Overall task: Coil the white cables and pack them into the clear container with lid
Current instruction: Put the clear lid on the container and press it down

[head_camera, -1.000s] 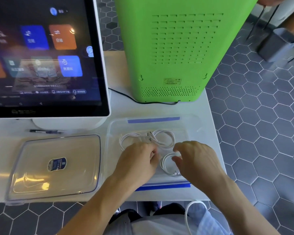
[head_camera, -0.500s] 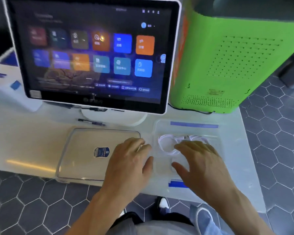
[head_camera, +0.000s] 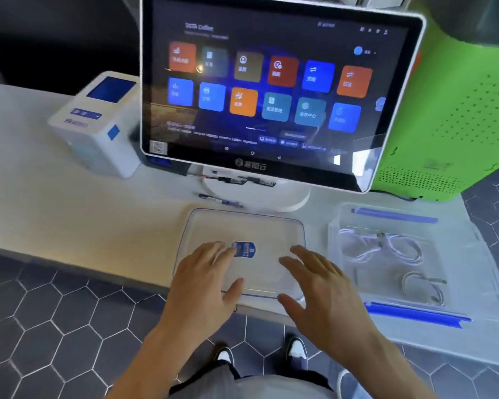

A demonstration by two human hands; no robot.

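Hovering spread over the lid (head_camera: pixel 244 226) — left hand (head_camera: pixel 205 272), right hand (head_camera: pixel 317 286) — neither grip closed; cables (head_camera: pixel 386 246) apart.

Both hands, left (head_camera: pixel 205 279) and right (head_camera: pixel 319 286), have moved from the container (head_camera: pixel 490 272) to the lid (head_camera: pixel 260 228).

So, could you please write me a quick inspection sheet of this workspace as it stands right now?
Surface: pale counter, bare at left.
Job's things: clear lid lies flat, off the clear container to its right; white cables lie coiled inside the container.
Clutter: pen beyond the lid; white device with blue screen at left.
Hands: left hand and right hand open over the lid's near half, holding nothing; contact cannot be told.
Cables: black cord by the green machine.
Surroundings: touchscreen terminal, green machine, hexagon floor tiles.
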